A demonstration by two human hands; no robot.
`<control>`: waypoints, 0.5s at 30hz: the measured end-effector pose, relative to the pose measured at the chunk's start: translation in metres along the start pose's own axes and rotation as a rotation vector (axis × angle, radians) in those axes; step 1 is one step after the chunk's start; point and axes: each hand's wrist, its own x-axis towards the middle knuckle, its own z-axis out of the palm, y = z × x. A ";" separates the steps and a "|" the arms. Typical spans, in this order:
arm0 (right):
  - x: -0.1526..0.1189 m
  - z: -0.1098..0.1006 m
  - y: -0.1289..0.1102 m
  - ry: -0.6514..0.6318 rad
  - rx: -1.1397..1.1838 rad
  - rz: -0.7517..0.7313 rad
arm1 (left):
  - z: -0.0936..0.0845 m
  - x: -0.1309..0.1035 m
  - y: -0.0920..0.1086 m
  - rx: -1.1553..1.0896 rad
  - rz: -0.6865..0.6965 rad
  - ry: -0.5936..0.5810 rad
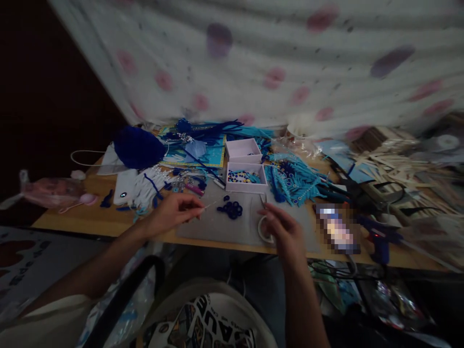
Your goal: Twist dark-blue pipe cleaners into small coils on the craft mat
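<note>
My left hand (181, 210) is closed in a pinch over the left part of a grey mat (203, 229). From its fingertips a thin pale thread or wire (210, 206) sticks out to the right. A small cluster of dark blue rings (231, 209) lies on the mat between my hands. My right hand (286, 229) is closed round a slim metal tool with pointed tips (263, 198); whether it is scissors or tweezers I cannot tell. Partly behind those fingers, a pale round roll (261, 231) rests on the mat.
Behind the mat stand two white boxes (246, 184), the nearer holding beads. Blue fuzzy stems (297, 181) are heaped to their right. A lit phone (337, 228) and a glue gun (380, 239) lie at the right. A dark blue pompom (138, 147) and white phone (125, 187) are leftward.
</note>
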 end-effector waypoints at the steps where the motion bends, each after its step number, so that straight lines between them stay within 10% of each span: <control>1: -0.007 0.011 -0.002 -0.141 0.106 0.049 | 0.004 0.001 0.004 -0.005 0.012 -0.013; 9: -0.015 0.057 -0.013 0.019 0.528 0.062 | 0.035 0.013 0.016 0.020 0.023 -0.199; 12: -0.019 0.048 -0.005 0.030 0.547 0.130 | 0.011 0.006 0.000 0.068 -0.055 -0.231; 15: -0.031 0.035 0.007 0.021 0.517 0.190 | -0.029 -0.032 -0.031 0.143 -0.147 0.083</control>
